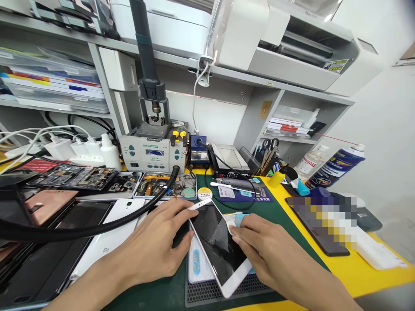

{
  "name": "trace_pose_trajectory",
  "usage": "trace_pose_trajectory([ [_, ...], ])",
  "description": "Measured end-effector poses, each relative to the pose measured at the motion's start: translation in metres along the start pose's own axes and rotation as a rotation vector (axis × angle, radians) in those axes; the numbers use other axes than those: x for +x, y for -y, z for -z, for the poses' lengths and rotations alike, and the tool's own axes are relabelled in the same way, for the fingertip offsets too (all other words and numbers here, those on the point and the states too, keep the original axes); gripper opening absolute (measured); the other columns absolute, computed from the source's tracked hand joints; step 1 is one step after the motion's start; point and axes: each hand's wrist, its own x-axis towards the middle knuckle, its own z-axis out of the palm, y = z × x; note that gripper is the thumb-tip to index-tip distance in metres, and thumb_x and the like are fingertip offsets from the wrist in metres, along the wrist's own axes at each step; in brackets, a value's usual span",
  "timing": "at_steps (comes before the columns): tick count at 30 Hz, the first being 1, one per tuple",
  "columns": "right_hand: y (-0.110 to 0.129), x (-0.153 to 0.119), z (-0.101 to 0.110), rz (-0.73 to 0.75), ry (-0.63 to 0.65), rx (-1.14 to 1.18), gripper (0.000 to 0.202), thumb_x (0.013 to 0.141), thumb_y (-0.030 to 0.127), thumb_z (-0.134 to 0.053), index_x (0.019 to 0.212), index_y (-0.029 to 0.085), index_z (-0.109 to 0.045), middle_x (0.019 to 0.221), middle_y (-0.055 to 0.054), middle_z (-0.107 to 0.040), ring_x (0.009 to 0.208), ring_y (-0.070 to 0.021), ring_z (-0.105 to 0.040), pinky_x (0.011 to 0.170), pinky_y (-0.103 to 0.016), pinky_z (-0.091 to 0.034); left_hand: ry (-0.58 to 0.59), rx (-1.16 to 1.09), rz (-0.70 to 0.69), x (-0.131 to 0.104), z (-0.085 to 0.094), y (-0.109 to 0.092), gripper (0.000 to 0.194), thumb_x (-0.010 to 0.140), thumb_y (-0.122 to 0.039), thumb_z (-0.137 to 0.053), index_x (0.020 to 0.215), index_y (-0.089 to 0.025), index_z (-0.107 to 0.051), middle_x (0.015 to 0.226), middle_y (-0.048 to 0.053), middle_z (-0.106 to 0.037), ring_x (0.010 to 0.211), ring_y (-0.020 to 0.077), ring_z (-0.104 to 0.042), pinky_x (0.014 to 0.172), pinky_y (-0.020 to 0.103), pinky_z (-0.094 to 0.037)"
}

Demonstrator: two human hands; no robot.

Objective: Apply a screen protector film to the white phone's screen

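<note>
A white smartphone (218,242) with a dark screen lies slanted in the middle, its glass marked with whitish smears. My left hand (164,235) grips its upper left edge between thumb and fingers. Against the phone's right edge, my right hand (264,242) is closed in a pinch on a small white piece (230,226), whose kind I cannot make out. Under the phone is a light plate with a blue label (196,261), on a dark honeycomb-patterned pad (207,293). A round white-and-yellow tin (205,194) stands just beyond the phone's top.
Several phones, including a white one (106,242), lie at left under a thick black hose (97,231). A hot air station (152,153) stands behind. At right on the yellow table (372,280) are a dark phone (319,229) and a spray can (337,166).
</note>
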Motion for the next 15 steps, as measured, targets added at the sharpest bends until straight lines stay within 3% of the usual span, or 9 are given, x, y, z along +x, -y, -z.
trace_pose_trajectory([
  [15,-0.010,0.062,0.006,0.055,-0.041,-0.019,0.030,0.105,0.014,-0.045,0.083,0.017,-0.065,0.084,-0.004,-0.060,0.077,-0.0187,-0.059,0.068,-0.030,-0.038,0.006,-0.044,0.001,0.002,0.005,-0.004,0.036,0.096,-0.028,-0.050,0.130,-0.021,-0.061,0.134,0.012,-0.060,0.125,0.0298,-0.058,0.108,0.051,-0.051],
])
